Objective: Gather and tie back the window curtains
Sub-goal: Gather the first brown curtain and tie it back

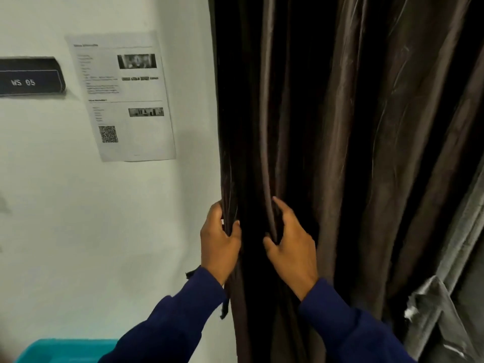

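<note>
Both hands grip separate folds of the dark brown, sheened fabric curtain (340,127) at its left edge.

Left hand (219,244): fingers curled round the outermost hem fold, thumb pressed on the near face of the fold, so the fold is pinched inside the fist. Right hand (292,242): fingers hooked behind the next rounded pleat to the right, thumb closing on its near side; the pleat runs up between thumb and fingers. The two hands sit near each other at the same height, a dark gap of fabric between them. Both wrists enter dark blue long sleeves (348,328). The curtain hangs in vertical pleats beside a white painted wall (78,218), which carries a printed white paper sheet (123,98) and a dark nameplate reading "WS 05" (28,77). A turquoise plastic bin (62,349) sits bottom left.
</note>
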